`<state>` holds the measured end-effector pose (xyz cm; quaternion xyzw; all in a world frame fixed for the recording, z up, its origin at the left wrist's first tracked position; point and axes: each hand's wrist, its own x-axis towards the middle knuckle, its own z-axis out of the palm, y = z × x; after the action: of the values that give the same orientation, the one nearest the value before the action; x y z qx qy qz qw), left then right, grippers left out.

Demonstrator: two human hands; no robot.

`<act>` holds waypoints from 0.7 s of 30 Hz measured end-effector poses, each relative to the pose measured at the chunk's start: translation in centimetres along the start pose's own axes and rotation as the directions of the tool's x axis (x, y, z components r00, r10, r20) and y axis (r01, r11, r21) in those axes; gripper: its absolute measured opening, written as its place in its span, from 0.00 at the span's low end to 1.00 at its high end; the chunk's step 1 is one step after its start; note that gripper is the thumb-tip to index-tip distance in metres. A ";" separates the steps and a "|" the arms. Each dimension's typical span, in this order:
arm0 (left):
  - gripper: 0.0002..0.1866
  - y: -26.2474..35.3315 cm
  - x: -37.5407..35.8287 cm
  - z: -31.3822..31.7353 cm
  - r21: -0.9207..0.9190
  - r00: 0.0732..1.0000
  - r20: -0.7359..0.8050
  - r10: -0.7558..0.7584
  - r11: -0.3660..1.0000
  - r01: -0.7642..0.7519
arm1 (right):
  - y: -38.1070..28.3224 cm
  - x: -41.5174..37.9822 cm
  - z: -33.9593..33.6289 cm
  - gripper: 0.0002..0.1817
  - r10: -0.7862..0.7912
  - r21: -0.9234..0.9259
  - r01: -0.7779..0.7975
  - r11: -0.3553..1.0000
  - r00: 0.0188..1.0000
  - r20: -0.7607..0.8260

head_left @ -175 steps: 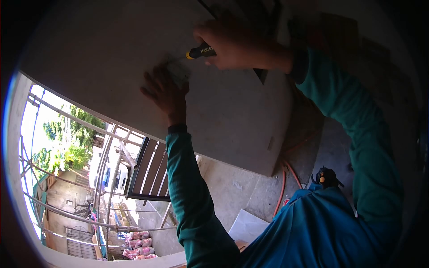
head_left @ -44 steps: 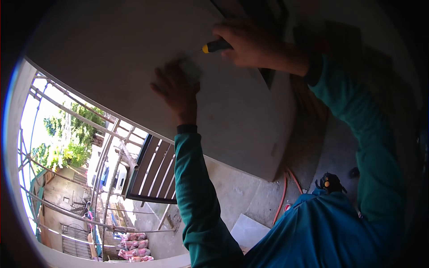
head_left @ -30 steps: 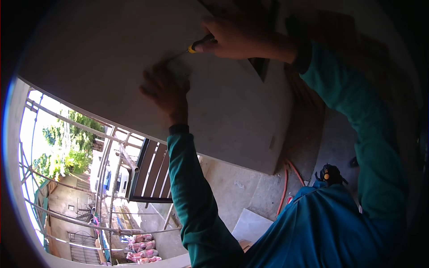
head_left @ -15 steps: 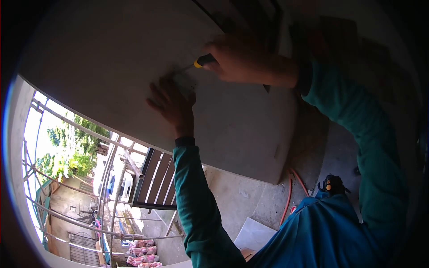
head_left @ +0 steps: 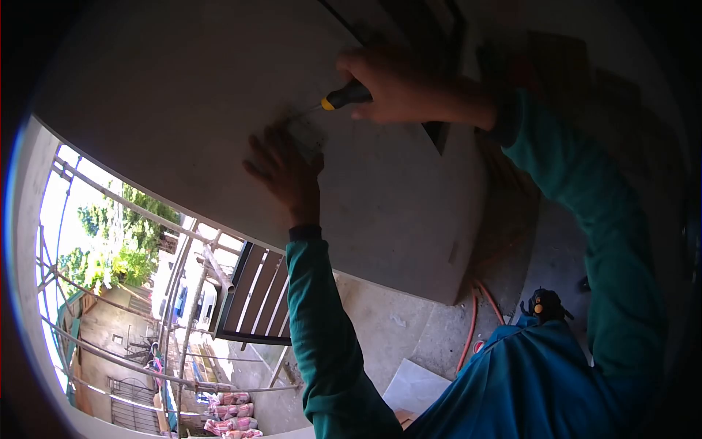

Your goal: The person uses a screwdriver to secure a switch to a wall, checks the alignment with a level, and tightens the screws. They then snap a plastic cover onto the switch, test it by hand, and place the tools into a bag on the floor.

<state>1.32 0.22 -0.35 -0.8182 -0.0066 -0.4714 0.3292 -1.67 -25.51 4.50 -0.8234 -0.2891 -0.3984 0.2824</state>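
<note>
hands: right hand [head_left: 398,84] clenched on black-yellow screwdriver [head_left: 345,96]; left hand [head_left: 287,170] flat, fingers spread on small pale plate [head_left: 307,134] | smooth grey ceiling [head_left: 183,95]

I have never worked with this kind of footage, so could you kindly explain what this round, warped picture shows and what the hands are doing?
There is no machine here: a camera worn on a person's head looks out at their own two hands, and its wide lens bends the edges. Both arms wear teal sleeves. The right hand grips a screwdriver with a black and yellow handle, its tip pointing at a small pale plate on a grey wall. The left hand presses flat beside that plate. Below are a concrete floor, orange hoses and, at left, scaffold poles with trees beyond.
</note>
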 end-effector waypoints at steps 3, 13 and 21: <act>0.54 0.0 -0.1 0.7 -0.013 1.000 -0.024 0.001 1.000 -0.001 | -0.5 -0.2 0.2 0.18 -0.346 -0.223 0.307 0.925 0.923 -0.167; 0.53 0.0 -0.1 0.6 -0.042 1.000 -0.031 -0.005 0.999 0.004 | -1.7 -0.3 -0.8 0.17 -0.205 -0.198 0.188 0.962 0.977 -0.066; 0.55 -0.2 -0.1 1.0 -0.011 0.999 -0.046 0.005 1.000 -0.005 | -1.8 -0.4 -1.1 0.20 -0.337 -0.252 0.305 0.918 0.937 -0.093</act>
<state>1.95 0.92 -0.62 -0.8090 0.0058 -0.4893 0.3256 -3.63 -25.15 5.15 -0.7632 -0.3519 -0.5254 0.1331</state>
